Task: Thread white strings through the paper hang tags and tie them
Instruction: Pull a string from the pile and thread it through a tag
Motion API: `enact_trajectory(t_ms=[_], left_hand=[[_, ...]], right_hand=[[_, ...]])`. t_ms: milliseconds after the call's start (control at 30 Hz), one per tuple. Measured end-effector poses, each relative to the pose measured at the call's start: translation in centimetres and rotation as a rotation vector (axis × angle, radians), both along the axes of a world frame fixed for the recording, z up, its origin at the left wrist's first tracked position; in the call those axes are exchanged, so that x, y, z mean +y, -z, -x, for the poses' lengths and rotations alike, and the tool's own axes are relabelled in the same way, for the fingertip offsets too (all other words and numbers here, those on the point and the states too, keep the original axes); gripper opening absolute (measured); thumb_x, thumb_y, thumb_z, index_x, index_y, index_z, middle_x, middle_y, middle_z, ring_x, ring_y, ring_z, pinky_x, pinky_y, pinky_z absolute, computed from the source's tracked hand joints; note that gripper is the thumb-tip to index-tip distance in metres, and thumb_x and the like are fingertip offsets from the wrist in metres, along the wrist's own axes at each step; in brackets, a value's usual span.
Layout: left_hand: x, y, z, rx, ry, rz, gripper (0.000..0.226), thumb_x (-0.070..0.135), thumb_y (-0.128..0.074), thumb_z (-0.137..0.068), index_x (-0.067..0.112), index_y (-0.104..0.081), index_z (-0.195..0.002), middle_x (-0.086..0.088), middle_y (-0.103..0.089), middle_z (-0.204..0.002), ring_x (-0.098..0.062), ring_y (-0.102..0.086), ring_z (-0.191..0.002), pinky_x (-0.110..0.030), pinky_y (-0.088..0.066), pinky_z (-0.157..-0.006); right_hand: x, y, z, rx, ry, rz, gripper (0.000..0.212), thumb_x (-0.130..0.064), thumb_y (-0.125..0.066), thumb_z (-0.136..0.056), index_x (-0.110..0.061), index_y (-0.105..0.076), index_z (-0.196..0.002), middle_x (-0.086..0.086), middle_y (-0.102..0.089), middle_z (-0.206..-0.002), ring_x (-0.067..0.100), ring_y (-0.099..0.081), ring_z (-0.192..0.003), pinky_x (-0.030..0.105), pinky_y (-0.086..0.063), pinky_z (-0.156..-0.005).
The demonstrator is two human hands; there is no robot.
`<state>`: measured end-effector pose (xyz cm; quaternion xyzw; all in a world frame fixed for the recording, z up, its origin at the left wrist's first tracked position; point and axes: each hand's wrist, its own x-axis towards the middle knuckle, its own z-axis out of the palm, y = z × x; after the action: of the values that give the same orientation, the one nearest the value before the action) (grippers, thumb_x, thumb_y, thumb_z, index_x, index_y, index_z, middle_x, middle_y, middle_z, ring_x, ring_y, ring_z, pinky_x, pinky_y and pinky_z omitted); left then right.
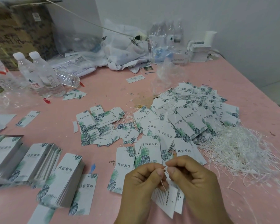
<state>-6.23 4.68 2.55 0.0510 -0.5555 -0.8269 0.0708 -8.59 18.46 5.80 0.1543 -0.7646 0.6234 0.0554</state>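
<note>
While a white string (164, 185) is pinched by the left hand (140, 188) and right hand (195, 183) above held tags (166, 201), a strung heap (192, 117) is finished; unstrung stacks (39, 164) remain.

The hang tags (190, 125) heaped at centre right and the tag stacks (68, 180) at near left carry the printed Chinese characters 纬宸服饰 beside green leaf art. A white plastic bag (132, 46) at the far centre shows the word "HOTEL" in dark letters. Print on the water bottles (37, 75) at far left and on the cardboard boxes (14, 29) behind them is too blurred to read.
</note>
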Motion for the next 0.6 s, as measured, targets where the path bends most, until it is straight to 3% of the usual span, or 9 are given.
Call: enact_trajectory(t_ms=[600], left_hand=[[0.34, -0.62, -0.23, -0.038, -0.002, -0.007, 0.028, 0.032, -0.078, -0.067, 0.004, -0.075, -0.072, -0.016, -0.061, -0.053, -0.016, -0.055, -0.043, -0.017, -0.044, -0.046]], right_hand=[[-0.28, -0.38, -0.02, 0.001, 0.002, -0.012, 0.04, 0.003, -0.072, -0.08, -0.037, -0.071, -0.083, -0.012, -0.069, -0.081, 0.007, -0.064, -0.071, 0.015, -0.051, -0.063]])
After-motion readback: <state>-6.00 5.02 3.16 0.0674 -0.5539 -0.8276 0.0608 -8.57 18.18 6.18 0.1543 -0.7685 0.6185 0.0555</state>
